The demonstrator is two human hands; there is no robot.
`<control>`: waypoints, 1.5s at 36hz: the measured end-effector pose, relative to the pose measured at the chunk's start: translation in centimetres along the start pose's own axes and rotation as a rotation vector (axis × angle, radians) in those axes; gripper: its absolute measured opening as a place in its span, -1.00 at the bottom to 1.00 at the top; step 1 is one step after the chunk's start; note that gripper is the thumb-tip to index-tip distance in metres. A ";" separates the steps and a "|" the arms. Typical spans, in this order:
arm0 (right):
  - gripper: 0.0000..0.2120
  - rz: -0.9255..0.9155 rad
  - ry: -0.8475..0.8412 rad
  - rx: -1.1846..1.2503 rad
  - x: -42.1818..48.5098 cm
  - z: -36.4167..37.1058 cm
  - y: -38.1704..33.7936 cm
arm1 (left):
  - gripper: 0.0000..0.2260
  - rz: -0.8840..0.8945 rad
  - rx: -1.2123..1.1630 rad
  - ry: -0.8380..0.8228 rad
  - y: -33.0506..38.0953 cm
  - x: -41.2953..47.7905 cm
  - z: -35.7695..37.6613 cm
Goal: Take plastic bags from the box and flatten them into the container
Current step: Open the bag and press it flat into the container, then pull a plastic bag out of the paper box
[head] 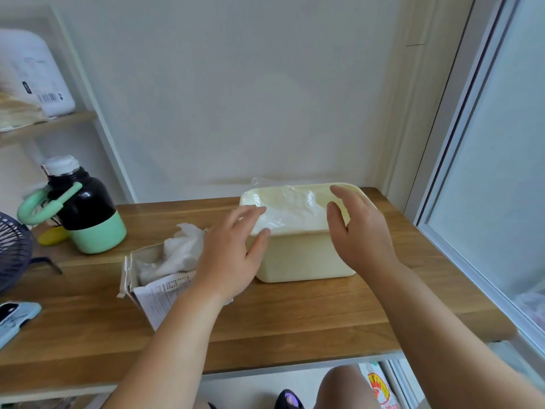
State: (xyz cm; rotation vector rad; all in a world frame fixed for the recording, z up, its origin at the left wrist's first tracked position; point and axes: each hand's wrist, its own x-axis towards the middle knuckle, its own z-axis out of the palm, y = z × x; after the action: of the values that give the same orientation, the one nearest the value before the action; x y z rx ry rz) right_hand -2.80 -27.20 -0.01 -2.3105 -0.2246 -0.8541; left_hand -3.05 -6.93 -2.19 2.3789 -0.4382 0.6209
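A: As viewed from above, wooden table (295, 320) bearing cream container (303, 258) at centre, torn box (159, 293) just left of it.
B: Contents?
A: Clear plastic bag (295, 215) inside container; crumpled white bags (180, 249) in box.
B: Hands?
A: Left hand (227, 258) and right hand (362, 231) over container's near corners, fingers spread, gripping nothing; possibly touching bag, unclear.

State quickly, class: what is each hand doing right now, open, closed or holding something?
Left hand: open, fingertips at the container rim, gripping nothing.
Right hand: open, above the container, holding nothing.
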 end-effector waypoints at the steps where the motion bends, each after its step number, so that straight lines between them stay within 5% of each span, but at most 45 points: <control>1: -0.69 0.003 0.002 0.019 0.0 -0.1 -0.4 | -0.59 -0.011 -0.019 0.048 0.1 0.0 -0.4; 10: -0.76 -0.014 -0.155 0.279 -0.8 3.2 -6.4 | -0.72 -0.148 0.102 0.166 -2.5 -1.9 -6.0; 15: -0.82 0.016 -0.314 0.352 -1.7 6.9 -8.8 | -0.80 -0.409 0.321 -0.033 -4.3 -4.0 -8.0; 19: -0.83 0.054 -0.436 0.414 -1.9 9.2 -9.9 | -0.82 -0.433 0.409 -0.142 -4.5 -4.2 -8.4; 25: -0.72 0.016 -0.662 0.353 -1.8 10.6 -10.2 | -0.87 -0.449 0.219 -0.152 -5.0 -3.6 -8.0; 32: -0.73 -0.054 -0.778 0.277 -0.6 10.9 -10.1 | -0.84 -0.395 -0.112 0.055 -4.9 -2.7 -7.9; 34: -0.89 -0.081 -0.764 0.299 -0.2 10.9 -10.3 | -0.81 -0.341 -0.186 0.063 -4.8 -2.5 -7.7; 39: -0.68 0.134 -0.702 0.473 0.2 10.9 -10.5 | -0.76 -0.354 -0.254 0.067 -5.6 -2.6 -7.5; 46: -0.76 0.383 -0.666 0.775 1.3 11.1 -10.7 | -0.39 -0.467 -0.083 -0.117 -5.7 -2.7 -7.6; 54: -0.76 0.560 -0.359 1.372 4.2 8.6 -10.6 | -0.39 -0.433 0.042 -0.298 -4.9 -2.1 -7.7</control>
State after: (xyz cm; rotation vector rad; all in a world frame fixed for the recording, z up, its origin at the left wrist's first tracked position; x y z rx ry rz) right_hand 1.02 -13.82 3.22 -1.0705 -0.1978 0.0925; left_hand -5.04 2.09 -0.39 2.5035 -0.0238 0.0804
